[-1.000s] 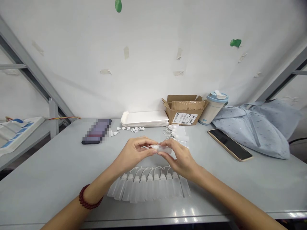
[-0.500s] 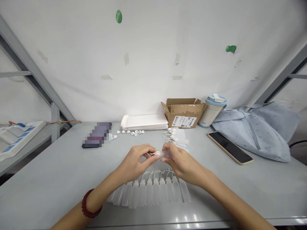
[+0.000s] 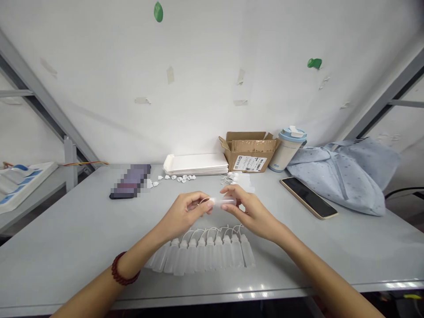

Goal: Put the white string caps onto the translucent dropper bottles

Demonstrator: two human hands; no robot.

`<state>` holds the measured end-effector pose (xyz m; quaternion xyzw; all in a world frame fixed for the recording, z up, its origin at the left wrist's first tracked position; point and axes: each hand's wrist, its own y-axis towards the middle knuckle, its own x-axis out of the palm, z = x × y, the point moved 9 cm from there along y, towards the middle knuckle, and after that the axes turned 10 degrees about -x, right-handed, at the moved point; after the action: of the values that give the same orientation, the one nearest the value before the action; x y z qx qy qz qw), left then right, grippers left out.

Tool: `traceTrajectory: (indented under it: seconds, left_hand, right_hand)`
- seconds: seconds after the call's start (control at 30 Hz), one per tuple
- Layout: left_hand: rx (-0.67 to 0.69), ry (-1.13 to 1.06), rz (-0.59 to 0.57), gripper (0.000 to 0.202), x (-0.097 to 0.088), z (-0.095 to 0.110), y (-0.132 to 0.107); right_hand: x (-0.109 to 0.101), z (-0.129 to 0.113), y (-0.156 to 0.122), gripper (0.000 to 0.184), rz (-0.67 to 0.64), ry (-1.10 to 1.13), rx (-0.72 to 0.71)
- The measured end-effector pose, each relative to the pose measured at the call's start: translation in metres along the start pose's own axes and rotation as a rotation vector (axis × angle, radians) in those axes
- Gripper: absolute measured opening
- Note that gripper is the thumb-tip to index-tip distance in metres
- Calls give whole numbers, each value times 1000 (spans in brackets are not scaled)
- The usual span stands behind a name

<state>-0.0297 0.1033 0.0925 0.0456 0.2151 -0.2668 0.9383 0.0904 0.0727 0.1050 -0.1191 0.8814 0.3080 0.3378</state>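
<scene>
Both hands hold one small translucent dropper bottle (image 3: pixel 225 202) sideways above the grey table (image 3: pixel 66 238). My right hand (image 3: pixel 251 212) grips the bottle's body between fingers and thumb. My left hand (image 3: pixel 187 212), with a red bead bracelet at the wrist, pinches the bottle's tip end, its fingers curled together. Below the hands, a row of several identical bottles (image 3: pixel 205 251) lies side by side, their tethered caps pointing away from me. More bottles (image 3: pixel 238 179) lie further back, partly hidden by my right hand.
Small white caps (image 3: pixel 175 178) lie scattered near a stack of white bags (image 3: pixel 197 164). A dark pixelated item (image 3: pixel 130 187), an open cardboard box (image 3: pixel 250 150), a lidded cup (image 3: pixel 286 149), a phone (image 3: pixel 308 197) and a blue cloth bag (image 3: pixel 344 174) line the back and right.
The hands and bottle have stayed together with only slight shifts; the view has tilted a little, so everything sits slightly left and higher than before.
</scene>
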Motion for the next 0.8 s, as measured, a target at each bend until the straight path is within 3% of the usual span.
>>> traceTrajectory:
  seconds: [0.13,0.33,0.5,0.7,0.8]
  left_hand:
    - [-69,-96,-70,37,5,-6,3]
    - [-137,-67,-48,45,5,-17,3]
    - [-68,27,-62,36,5,-8,-2]
    - [216,196,107,17,0,12,-12]
    - [267,165,136,12,-2,14,-13]
  right_hand:
    - [-1,-6,0,17,58,-122,-144]
    - [10,-13,-3,22,-1,-237,-229]
    - [8,-14,-4,25,11,-217,-216]
    - [2,-13,-1,26,18,-63,-123]
    - [1,-11,0,28,27,4,-76]
